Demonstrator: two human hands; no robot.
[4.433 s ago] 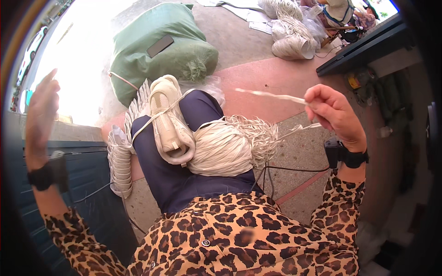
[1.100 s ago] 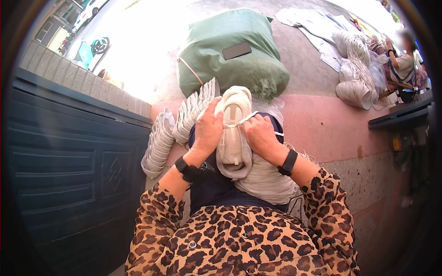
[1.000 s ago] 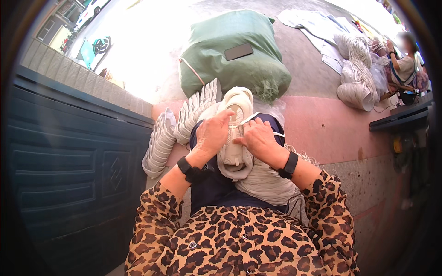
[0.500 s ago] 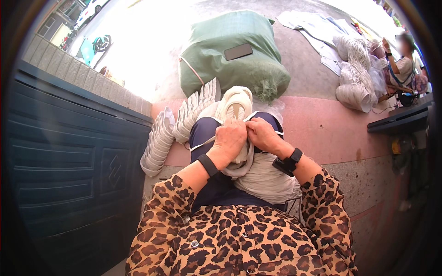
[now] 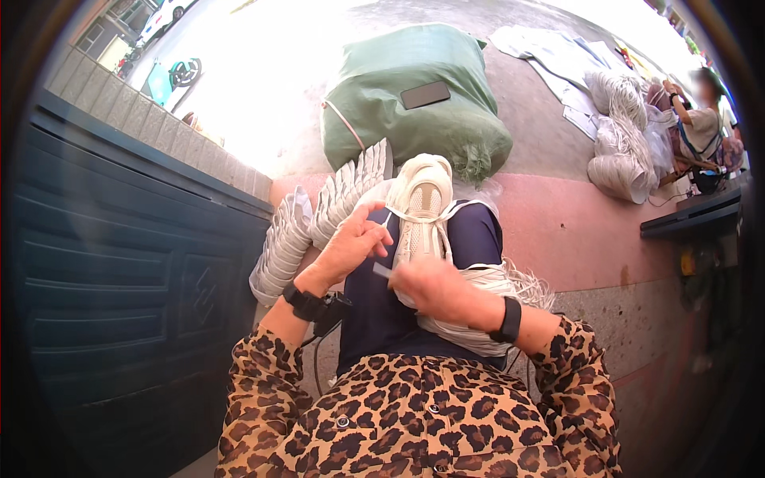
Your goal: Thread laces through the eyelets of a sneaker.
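A cream mesh shoe upper (image 5: 425,202) lies across my lap, toe pointing away from me, with a white shoelace (image 5: 414,218) running over its front. At its left side, my left hand (image 5: 351,243) pinches what looks like an end of that lace, with thumb and forefinger bent. My right hand (image 5: 438,293) is over the heel end of the upper, closed and slightly blurred. A small pale flat piece (image 5: 382,271) sticks out from its fingers; its kind does not show clearly. A bundle of white laces (image 5: 486,280) rests by my right thigh.
Stacked pale shoe uppers (image 5: 283,239) stand in rows at my left, near a dark blue door (image 5: 119,295). Ahead is a stuffed green sack (image 5: 414,64) with a phone (image 5: 425,95) on top. Bundled laces (image 5: 621,151) and a seated person (image 5: 703,119) are at right.
My hands have parted from the lace at the front of the upper. The left moved left and down; the right came back toward me, with a pale piece now showing in it.
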